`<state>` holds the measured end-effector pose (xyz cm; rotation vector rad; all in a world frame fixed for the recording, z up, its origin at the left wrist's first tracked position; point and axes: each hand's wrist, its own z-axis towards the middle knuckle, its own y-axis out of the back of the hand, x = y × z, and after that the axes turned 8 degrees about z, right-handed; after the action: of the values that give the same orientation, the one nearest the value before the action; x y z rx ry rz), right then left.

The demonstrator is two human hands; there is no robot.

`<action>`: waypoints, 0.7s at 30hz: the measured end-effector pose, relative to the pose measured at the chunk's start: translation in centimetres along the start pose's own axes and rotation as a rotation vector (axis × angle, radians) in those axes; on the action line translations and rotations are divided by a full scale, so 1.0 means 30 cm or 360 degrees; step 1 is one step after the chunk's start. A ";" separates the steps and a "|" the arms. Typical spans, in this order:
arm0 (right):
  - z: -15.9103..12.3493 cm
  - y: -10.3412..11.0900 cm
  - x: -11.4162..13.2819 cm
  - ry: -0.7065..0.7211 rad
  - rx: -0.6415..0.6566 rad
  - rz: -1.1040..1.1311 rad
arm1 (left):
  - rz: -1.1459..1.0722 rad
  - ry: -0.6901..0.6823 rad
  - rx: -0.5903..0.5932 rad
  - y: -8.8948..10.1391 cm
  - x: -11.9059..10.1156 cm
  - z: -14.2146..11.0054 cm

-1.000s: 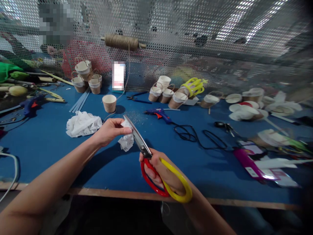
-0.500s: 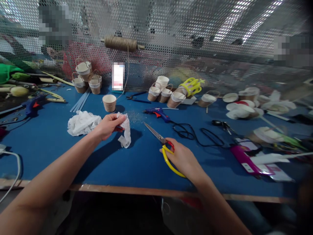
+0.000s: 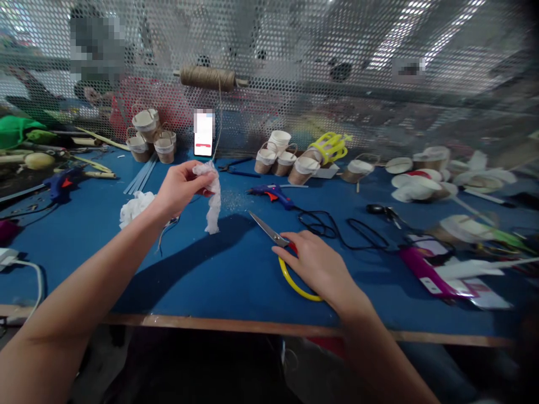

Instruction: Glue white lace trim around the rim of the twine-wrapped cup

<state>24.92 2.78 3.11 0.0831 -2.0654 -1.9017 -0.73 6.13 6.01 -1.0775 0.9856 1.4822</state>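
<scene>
My left hand (image 3: 179,188) is raised above the blue table (image 3: 236,280) and pinches a strip of white lace (image 3: 211,193) that hangs down from the fingers. My right hand (image 3: 318,269) lies flat, fingers stretched out, over the handles of the scissors (image 3: 286,258). These rest on the table with the blades pointing to the far left and one yellow loop showing beside my palm.
A crumpled white cloth (image 3: 135,207) lies left of my left hand. A blue glue gun (image 3: 273,196) and its black cord (image 3: 337,227) lie beyond the scissors. Paper cups (image 3: 288,160), a twine spool (image 3: 207,77) and a phone (image 3: 203,133) stand along the mesh screen. Craft clutter (image 3: 442,247) fills the right side.
The scissors went from cutting the lace down onto the table, and my right hand opened over them. My left hand lifted the lace higher and farther away.
</scene>
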 end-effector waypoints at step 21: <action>0.070 -0.048 0.148 0.0302 0.0145 0.0569 | 0.2459 -0.0010 0.0535 0.263 0.103 0.001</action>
<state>19.88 3.46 2.50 -0.0769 -1.8918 -1.5260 -8.80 5.74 3.43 0.1508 2.1678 2.2752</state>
